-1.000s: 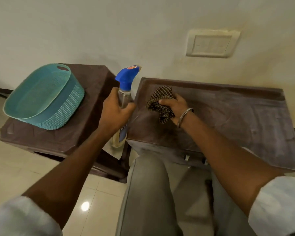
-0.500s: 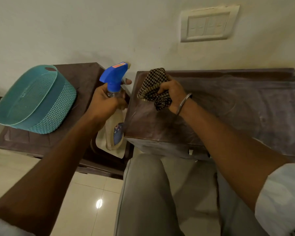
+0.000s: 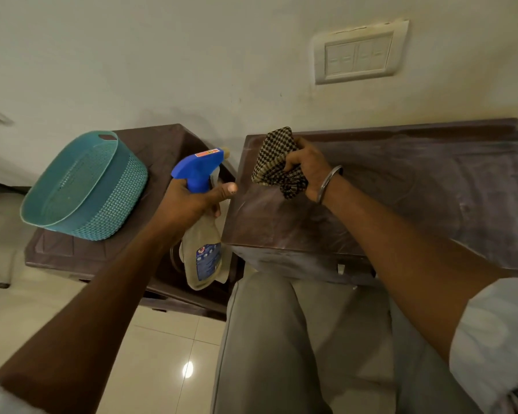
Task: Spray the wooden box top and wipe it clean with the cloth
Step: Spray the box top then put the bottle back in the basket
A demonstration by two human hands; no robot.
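The dark wooden box point(image 3: 416, 198) stands against the wall, its top streaked with pale smears. My right hand point(image 3: 310, 168) grips a bunched black-and-tan checked cloth point(image 3: 274, 162) at the top's far left corner. My left hand point(image 3: 189, 201) holds a clear spray bottle point(image 3: 202, 249) by the neck just left of the box's left edge. Its blue trigger head point(image 3: 198, 170) has the nozzle turned toward the cloth and the box.
A teal perforated plastic basket point(image 3: 81, 186) sits tilted on a lower dark brown table point(image 3: 162, 150) left of the box. A switch plate point(image 3: 359, 52) is on the wall above. My grey-trousered knees point(image 3: 263, 339) are close under the box front, over a glossy tiled floor point(image 3: 150, 369).
My right hand has slid the cloth from the near-left part of the top to its far left corner. My left hand has kept the bottle beside the box edge.
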